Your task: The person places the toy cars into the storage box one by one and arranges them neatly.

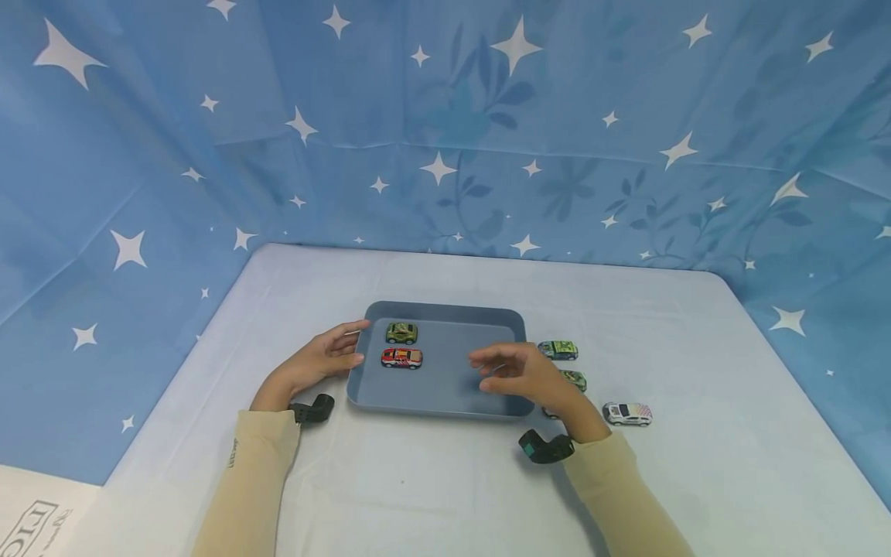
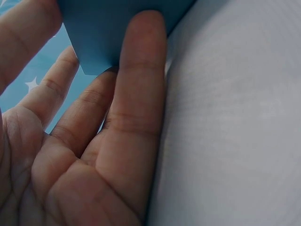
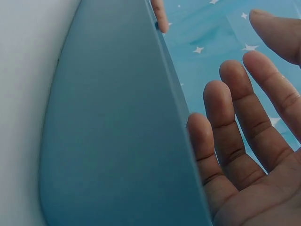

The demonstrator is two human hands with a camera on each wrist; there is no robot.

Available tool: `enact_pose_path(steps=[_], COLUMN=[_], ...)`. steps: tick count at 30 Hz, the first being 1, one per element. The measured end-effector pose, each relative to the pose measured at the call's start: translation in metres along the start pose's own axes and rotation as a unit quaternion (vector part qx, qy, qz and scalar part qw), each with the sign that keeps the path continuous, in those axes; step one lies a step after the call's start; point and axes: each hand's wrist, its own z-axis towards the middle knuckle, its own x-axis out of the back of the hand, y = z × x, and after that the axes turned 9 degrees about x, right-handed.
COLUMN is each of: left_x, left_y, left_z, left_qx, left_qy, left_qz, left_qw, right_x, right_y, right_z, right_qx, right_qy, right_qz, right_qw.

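Note:
A blue tray (image 1: 452, 340) lies mid-table with an olive toy car (image 1: 401, 333) and a red toy car (image 1: 401, 357) in its left part. My left hand (image 1: 358, 344) rests against the tray's left rim. In the left wrist view its fingers (image 2: 136, 94) lie straight along the tray's corner (image 2: 108, 33). My right hand (image 1: 480, 371) hovers over the tray's right side, fingers relaxed and holding nothing. In the right wrist view the spread fingers (image 3: 244, 117) stand beside the tray's outer wall (image 3: 117, 132).
Right of the tray stand a green car (image 1: 558, 350), another green car (image 1: 576, 379) partly hidden by my right hand, and a white car (image 1: 627, 414). A white cloth (image 1: 418, 480) covers the table. A blue starred curtain (image 1: 445, 155) closes off the back and sides.

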Motion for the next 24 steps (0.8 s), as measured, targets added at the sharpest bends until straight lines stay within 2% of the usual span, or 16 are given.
enact_pose_path(steps=[11,19,24], left_x=[-0.001,0.000,0.000], left_y=[0.001,0.000,-0.001], left_z=[0.000,0.001,0.001], left_qx=[0.004,0.001,-0.002], left_qy=[-0.002,-0.005,-0.007], left_qz=[-0.007,-0.006,-0.008], left_qw=[1.0000,1.0000,0.9999], right_x=[0.015,0.025,0.030], right_y=[-0.003,-0.008,-0.010], right_z=[-0.013,-0.024,-0.029], right_qx=[0.014,0.002,-0.005], right_qy=[0.000,0.005,0.009], right_qz=[-0.011,-0.039,-0.037], right_qw=[1.000,0.999,0.999])
